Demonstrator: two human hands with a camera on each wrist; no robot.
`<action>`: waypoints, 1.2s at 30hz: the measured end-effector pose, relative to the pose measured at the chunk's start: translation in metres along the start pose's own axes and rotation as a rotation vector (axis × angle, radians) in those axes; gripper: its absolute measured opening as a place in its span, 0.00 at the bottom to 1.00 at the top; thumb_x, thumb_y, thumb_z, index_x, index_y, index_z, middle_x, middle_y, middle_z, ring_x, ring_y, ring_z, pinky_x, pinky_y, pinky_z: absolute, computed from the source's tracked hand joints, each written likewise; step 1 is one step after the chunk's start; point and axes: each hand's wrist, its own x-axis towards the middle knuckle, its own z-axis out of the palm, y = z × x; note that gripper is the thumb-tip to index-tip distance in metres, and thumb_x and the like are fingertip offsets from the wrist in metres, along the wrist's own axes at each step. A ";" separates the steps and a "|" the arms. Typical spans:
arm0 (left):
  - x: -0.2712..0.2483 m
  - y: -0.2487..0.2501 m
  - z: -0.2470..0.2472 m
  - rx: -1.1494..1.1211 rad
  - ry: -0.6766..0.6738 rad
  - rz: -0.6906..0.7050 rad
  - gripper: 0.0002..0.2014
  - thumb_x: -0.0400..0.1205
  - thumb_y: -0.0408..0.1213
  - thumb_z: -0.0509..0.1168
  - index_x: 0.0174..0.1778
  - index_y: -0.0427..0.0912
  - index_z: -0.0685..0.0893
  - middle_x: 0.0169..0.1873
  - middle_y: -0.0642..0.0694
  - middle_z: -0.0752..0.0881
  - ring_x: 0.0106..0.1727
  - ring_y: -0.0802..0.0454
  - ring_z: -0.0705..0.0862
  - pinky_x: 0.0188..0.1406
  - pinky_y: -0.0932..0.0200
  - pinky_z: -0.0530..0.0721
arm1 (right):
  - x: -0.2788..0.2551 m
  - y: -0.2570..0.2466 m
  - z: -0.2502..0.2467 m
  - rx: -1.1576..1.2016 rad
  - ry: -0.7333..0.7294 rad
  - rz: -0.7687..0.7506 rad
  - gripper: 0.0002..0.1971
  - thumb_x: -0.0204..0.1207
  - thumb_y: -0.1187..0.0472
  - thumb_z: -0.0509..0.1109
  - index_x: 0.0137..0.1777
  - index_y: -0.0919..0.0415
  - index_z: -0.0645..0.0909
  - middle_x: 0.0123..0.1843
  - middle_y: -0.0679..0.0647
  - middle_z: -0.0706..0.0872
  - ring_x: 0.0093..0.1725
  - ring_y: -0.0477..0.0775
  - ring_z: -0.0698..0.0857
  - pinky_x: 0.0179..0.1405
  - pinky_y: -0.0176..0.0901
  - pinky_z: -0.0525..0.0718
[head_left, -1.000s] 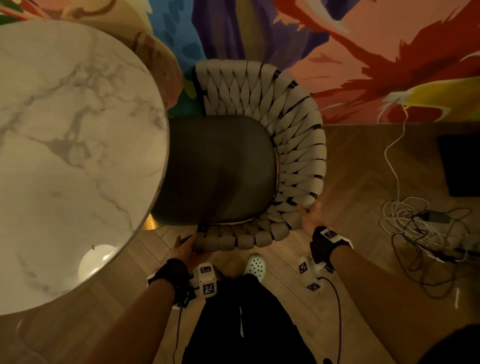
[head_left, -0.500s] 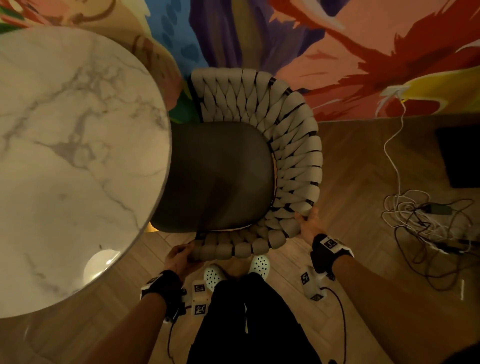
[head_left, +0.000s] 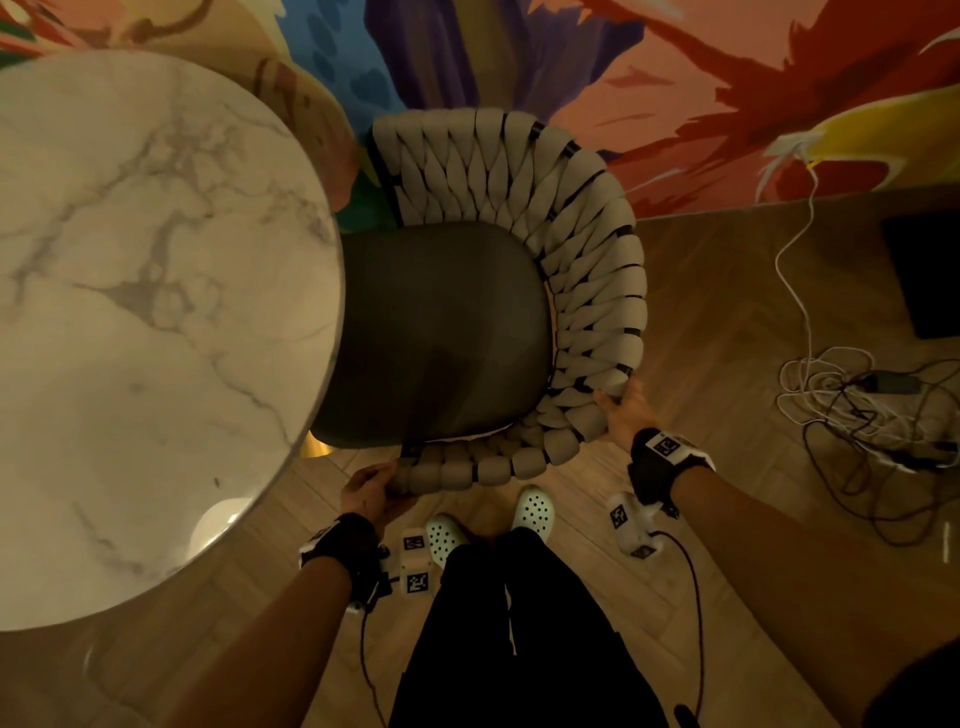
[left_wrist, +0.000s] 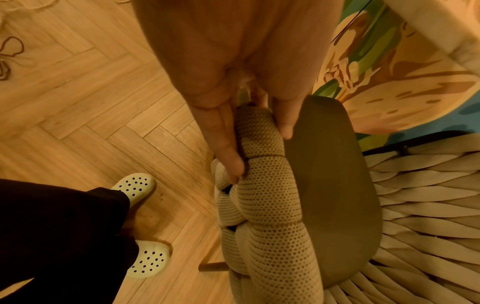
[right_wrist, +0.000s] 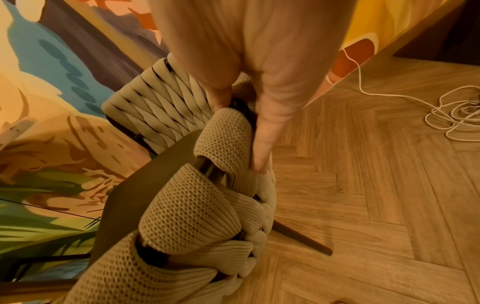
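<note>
A chair (head_left: 587, 291) with a beige woven rope back and a dark seat cushion (head_left: 441, 338) stands on the wood floor, its seat partly under a round marble table (head_left: 145, 322). My left hand (head_left: 371, 491) grips the near left end of the woven rim; in the left wrist view the left hand (left_wrist: 255, 131) has thumb and fingers on either side of the padded rope (left_wrist: 270, 201). My right hand (head_left: 621, 408) grips the rim at the near right corner, and the right wrist view shows the right hand (right_wrist: 241, 127) clasping the rope rim (right_wrist: 207, 205).
A painted mural wall (head_left: 675, 93) runs behind the chair. A tangle of cables (head_left: 862, 415) and a white cord lie on the floor to the right, beside a dark box (head_left: 930, 275). My feet in pale perforated clogs (head_left: 532, 512) stand just behind the chair.
The chair has slid toward the table, its seat further under the marble top. Both hands kept their hold on the rim, and my feet stepped forward behind it.
</note>
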 end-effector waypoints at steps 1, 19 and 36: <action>0.000 0.004 0.001 -0.016 0.001 0.013 0.05 0.79 0.33 0.67 0.50 0.39 0.79 0.61 0.30 0.79 0.56 0.33 0.80 0.30 0.46 0.89 | 0.004 0.000 0.001 -0.021 -0.007 0.001 0.22 0.75 0.47 0.66 0.66 0.46 0.64 0.65 0.58 0.79 0.65 0.68 0.80 0.59 0.75 0.82; -0.005 -0.003 -0.022 0.069 -0.075 0.028 0.08 0.83 0.34 0.61 0.56 0.42 0.73 0.57 0.33 0.78 0.38 0.38 0.86 0.31 0.52 0.88 | -0.010 0.009 0.006 -0.078 0.012 0.027 0.25 0.76 0.48 0.65 0.70 0.51 0.62 0.67 0.58 0.78 0.65 0.67 0.81 0.58 0.73 0.83; -0.027 -0.009 -0.029 -0.093 -0.096 -0.014 0.29 0.83 0.36 0.61 0.80 0.50 0.61 0.69 0.33 0.79 0.59 0.36 0.85 0.54 0.44 0.83 | -0.044 -0.016 -0.005 0.000 -0.010 0.086 0.28 0.79 0.56 0.66 0.77 0.50 0.60 0.74 0.61 0.75 0.64 0.70 0.82 0.42 0.57 0.88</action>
